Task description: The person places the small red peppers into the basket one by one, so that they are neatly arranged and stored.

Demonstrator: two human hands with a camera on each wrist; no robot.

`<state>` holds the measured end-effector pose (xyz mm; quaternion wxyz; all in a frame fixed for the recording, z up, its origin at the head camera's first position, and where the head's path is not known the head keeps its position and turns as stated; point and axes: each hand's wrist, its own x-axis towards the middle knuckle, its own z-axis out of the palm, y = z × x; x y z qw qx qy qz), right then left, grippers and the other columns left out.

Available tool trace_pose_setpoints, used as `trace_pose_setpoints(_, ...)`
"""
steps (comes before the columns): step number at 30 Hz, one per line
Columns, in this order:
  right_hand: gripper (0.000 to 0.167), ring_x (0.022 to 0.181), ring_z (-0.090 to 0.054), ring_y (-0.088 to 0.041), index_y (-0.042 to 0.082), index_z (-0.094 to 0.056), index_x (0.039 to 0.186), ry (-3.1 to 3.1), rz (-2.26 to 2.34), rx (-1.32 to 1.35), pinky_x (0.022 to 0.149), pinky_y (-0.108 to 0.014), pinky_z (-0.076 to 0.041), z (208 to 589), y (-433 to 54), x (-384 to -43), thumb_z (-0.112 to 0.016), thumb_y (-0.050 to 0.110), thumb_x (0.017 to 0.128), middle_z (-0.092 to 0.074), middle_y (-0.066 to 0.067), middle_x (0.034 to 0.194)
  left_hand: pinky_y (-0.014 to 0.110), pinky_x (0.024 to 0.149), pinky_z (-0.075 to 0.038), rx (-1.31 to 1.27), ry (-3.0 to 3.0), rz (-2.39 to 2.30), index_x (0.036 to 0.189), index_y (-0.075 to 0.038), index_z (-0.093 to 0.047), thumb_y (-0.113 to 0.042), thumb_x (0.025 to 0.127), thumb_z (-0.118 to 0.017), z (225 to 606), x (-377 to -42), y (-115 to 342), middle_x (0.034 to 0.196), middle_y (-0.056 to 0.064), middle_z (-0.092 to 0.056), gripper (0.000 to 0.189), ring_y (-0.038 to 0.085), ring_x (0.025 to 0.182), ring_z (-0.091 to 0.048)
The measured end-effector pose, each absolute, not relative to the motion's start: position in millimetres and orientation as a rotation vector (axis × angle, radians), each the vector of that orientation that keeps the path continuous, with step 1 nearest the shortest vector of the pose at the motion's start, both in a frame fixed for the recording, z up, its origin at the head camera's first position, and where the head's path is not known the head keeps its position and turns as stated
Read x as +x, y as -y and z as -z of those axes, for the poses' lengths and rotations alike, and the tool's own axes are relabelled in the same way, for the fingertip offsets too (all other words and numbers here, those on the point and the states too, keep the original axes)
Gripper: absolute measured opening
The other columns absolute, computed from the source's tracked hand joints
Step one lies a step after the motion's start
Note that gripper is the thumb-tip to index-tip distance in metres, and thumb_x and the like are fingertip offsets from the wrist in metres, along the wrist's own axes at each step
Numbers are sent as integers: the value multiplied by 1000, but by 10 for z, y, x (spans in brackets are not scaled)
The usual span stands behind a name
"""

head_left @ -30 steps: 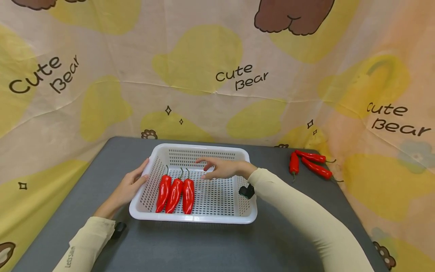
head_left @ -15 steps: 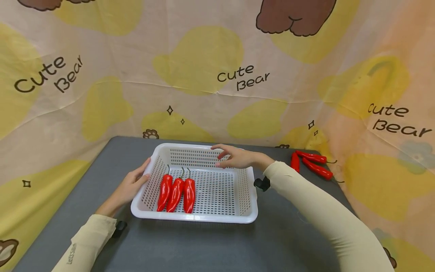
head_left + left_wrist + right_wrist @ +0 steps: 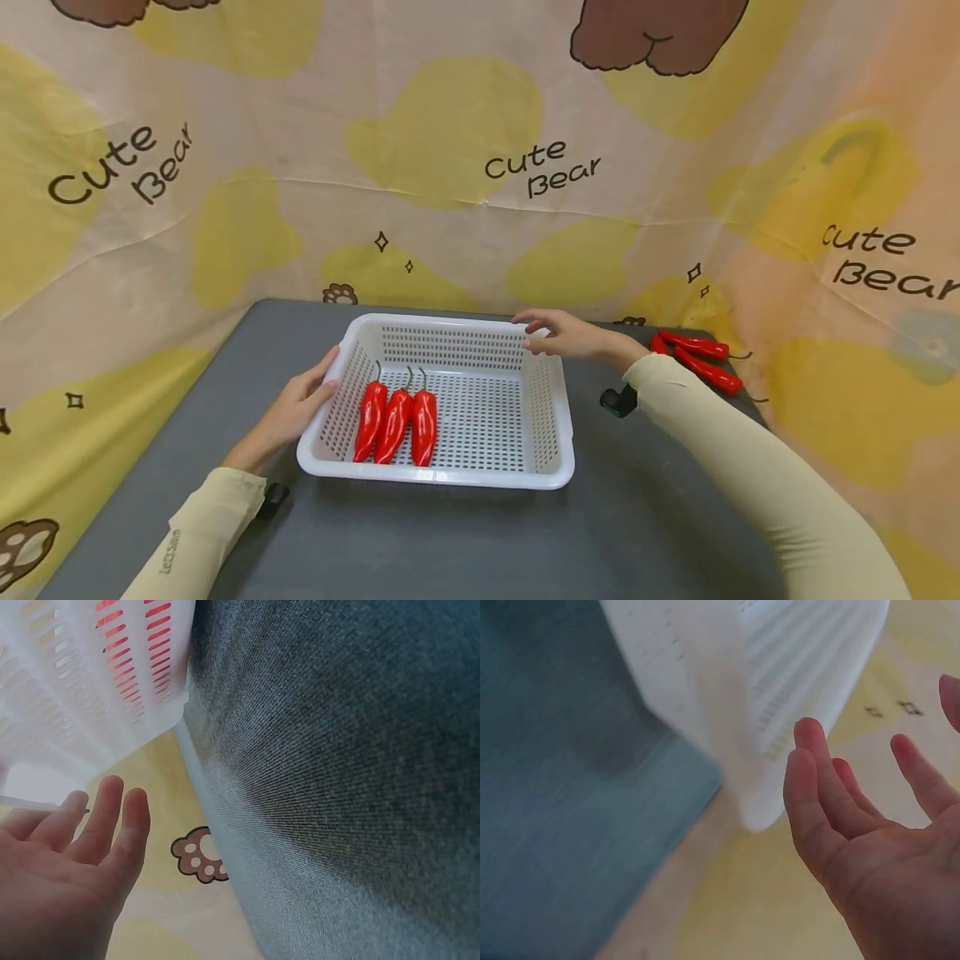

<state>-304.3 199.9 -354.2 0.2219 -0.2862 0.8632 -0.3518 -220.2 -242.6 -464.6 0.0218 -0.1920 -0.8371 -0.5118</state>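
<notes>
A white plastic basket with slotted walls rests on the table. Three red chili peppers lie side by side in its left half, stems pointing to the back. My left hand holds the basket's left rim, thumb over the edge and fingers outside; the left wrist view shows several of those fingers fairly straight. Over the back right corner of the basket hovers my right hand, fingers loosely bent and holding nothing. Beyond it, a few more red chili peppers lie at the table's back right, one partly hidden by my right arm.
The grey table ends at a printed cloth backdrop with bear drawings, which stands behind it and along the sides. A black wrist strap device sits at my right wrist.
My right hand has moved right, from above the middle of the basket to its back right corner, toward the loose peppers. My left hand has stayed at the left rim.
</notes>
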Motion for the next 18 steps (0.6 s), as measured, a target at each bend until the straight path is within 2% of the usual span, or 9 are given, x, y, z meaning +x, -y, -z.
trace_pose_setpoints(5,52,116,-63,-44,1,-42,150,-2448,986,-716,101,-56,-55,3594,-2232,-3069,-57,18,103,-47,-30,149,35,66,-65,-575,2602,1590,159,1,-19,-7,105,-48,4653,-2209,2417,147,42,-41,62,36,90,-75)
trace_pose_setpoints(12,48,124,-60,-47,2,-45,148,-2525,1039,-646,106,-61,-50,3558,-2539,-3082,-55,16,104,-47,-30,150,37,67,-65,-571,2619,1603,161,-2,-17,-7,106,-47,4652,-2235,2418,150,41,-39,63,44,93,-73)
trace_pose_setpoints(18,48,126,-58,-47,1,-48,145,-2582,1006,-647,103,-59,-53,3555,-2801,-3047,-56,22,103,-50,-30,146,33,66,-65,-552,2630,1597,161,-3,-18,-7,105,-47,4648,-2220,2428,150,40,-40,63,40,91,-74)
